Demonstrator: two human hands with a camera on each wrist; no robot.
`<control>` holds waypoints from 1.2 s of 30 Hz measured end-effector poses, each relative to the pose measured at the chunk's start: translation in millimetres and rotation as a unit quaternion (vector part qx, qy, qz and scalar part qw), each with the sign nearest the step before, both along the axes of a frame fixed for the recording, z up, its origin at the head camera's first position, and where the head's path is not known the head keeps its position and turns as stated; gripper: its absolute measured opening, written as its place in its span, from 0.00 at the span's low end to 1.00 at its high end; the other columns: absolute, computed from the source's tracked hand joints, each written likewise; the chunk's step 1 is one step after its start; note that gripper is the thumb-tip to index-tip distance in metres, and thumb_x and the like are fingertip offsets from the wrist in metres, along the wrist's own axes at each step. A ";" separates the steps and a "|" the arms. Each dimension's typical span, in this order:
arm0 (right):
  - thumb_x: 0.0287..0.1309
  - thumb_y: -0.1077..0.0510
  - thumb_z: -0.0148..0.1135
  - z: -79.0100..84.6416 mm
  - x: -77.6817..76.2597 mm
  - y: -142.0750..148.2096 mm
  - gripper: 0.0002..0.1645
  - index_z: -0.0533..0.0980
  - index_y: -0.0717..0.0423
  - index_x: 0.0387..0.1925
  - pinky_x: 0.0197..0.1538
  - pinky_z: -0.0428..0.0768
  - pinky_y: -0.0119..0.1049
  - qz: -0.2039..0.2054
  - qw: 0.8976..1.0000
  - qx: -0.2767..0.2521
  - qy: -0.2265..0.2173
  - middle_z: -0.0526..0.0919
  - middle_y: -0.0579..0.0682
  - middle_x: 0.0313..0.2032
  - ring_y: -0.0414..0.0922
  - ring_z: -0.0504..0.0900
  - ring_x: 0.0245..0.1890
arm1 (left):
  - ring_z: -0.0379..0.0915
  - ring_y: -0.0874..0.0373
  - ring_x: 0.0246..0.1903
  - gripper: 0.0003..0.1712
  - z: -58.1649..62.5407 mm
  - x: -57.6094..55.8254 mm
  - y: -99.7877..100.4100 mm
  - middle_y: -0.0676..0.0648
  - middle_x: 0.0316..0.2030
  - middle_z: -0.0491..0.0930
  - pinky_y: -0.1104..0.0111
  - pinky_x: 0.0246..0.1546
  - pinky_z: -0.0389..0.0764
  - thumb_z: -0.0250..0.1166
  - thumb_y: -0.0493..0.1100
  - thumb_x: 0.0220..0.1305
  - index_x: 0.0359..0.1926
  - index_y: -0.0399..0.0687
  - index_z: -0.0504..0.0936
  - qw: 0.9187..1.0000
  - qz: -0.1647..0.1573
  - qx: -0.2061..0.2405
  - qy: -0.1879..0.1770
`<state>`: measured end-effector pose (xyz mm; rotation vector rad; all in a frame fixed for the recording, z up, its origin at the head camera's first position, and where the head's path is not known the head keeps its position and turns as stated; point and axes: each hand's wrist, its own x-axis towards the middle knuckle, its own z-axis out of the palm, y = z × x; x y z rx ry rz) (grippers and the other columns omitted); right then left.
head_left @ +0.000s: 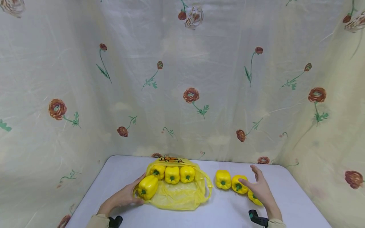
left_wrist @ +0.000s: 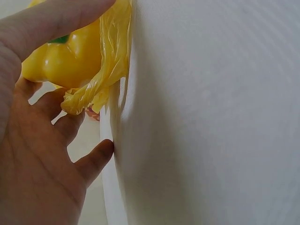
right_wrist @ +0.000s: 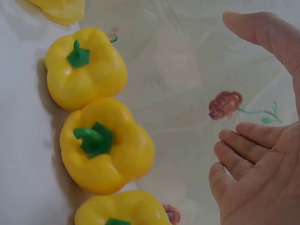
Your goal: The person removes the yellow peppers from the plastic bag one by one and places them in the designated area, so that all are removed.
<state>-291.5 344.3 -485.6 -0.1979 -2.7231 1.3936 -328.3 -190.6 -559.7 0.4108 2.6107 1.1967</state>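
Head: left hand [head_left: 126,193] grips a pepper [head_left: 148,186] at the left of the bag [head_left: 179,197]; right hand [head_left: 260,187], empty and spread, hangs by three peppers [head_left: 223,179]. Left wrist: bag looks limp. Right wrist: peppers seem firm, slick; grasp their sides.

Three yellow peppers [right_wrist: 124,152] sit in a row on a white table [right_wrist: 21,150], yellow plastic [right_wrist: 65,10] at far left. The right hand [right_wrist: 272,173] hangs apart from them, thumb spread wide.

Soft diffuse light, faint shadows beside peppers [right_wrist: 117,152] — dimmer wrist views, slight blur.
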 end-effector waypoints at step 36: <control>0.50 0.43 0.71 -6.4 -11.5 -93.6 0.56 0.51 0.49 0.73 0.74 0.51 0.57 0.111 0.993 -0.041 0.013 0.54 0.55 0.74 0.60 0.48 0.75 | 0.46 0.38 0.73 0.68 1.0 -0.4 0.4 0.44 0.76 0.49 0.34 0.68 0.48 0.79 0.57 0.41 0.77 0.60 0.45 1.000 -0.003 0.001 -0.007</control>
